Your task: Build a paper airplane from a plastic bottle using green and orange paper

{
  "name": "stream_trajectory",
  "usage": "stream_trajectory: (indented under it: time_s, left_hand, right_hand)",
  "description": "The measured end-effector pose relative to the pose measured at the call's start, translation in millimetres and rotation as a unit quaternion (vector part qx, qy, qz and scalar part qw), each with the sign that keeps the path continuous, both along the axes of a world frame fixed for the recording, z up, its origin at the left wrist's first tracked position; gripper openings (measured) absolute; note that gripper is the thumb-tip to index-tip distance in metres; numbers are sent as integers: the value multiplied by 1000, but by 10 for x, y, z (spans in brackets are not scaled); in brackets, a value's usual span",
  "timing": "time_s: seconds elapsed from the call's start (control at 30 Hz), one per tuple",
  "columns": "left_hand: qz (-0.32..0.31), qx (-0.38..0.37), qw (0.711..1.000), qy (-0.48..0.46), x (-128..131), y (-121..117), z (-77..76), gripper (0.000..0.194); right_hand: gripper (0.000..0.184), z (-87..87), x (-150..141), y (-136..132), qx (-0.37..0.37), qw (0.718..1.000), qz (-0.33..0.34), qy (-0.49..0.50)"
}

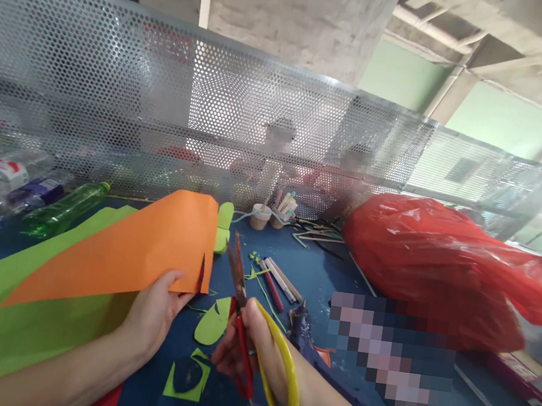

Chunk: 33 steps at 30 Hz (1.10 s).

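An orange paper sheet is pinched at its lower right edge by my left hand. Near that corner the sheet has a narrow slit. My right hand grips a pair of scissors with one red and one yellow handle, its blades pointing up and slightly parted, apart from the paper. Large green paper lies under the orange sheet. Between my hands rests a green rounded cutout, and below it a green scrap with a round hole. Another green cutout shows behind the orange edge.
Plastic bottles, one a green bottle, lie at the left. Pens, a dark blue glue gun and a red plastic bag are to the right. Cups of markers stand before a perforated metal screen; blurred people are behind it.
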<state>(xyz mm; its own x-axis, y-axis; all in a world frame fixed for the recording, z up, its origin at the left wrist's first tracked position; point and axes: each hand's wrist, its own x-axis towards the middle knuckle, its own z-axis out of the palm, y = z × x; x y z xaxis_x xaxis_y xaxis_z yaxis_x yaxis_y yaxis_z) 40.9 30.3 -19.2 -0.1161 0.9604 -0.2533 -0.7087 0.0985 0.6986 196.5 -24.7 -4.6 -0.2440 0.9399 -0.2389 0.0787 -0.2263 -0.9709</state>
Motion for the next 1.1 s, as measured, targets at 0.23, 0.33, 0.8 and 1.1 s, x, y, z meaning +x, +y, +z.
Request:
stream_trajectory:
  time_s: [0.23,0.33,0.8,1.1]
  left_hand:
    - [-5,36,999,4,7,-122,96,42]
    - [-57,41,997,-28,31,-251,164,44]
    - [-38,41,997,-57,28,-273,10,41]
    - [-114,-32,989,90,55,-215,-72,43]
  right_hand:
    - [42,-105,127,237,179,967,-155,-90]
    - [43,-105,145,299,172,966,-194,-17]
    - [33,-212,337,509,256,927,-274,-3]
    - [23,-124,272,378,336,904,-234,-123]
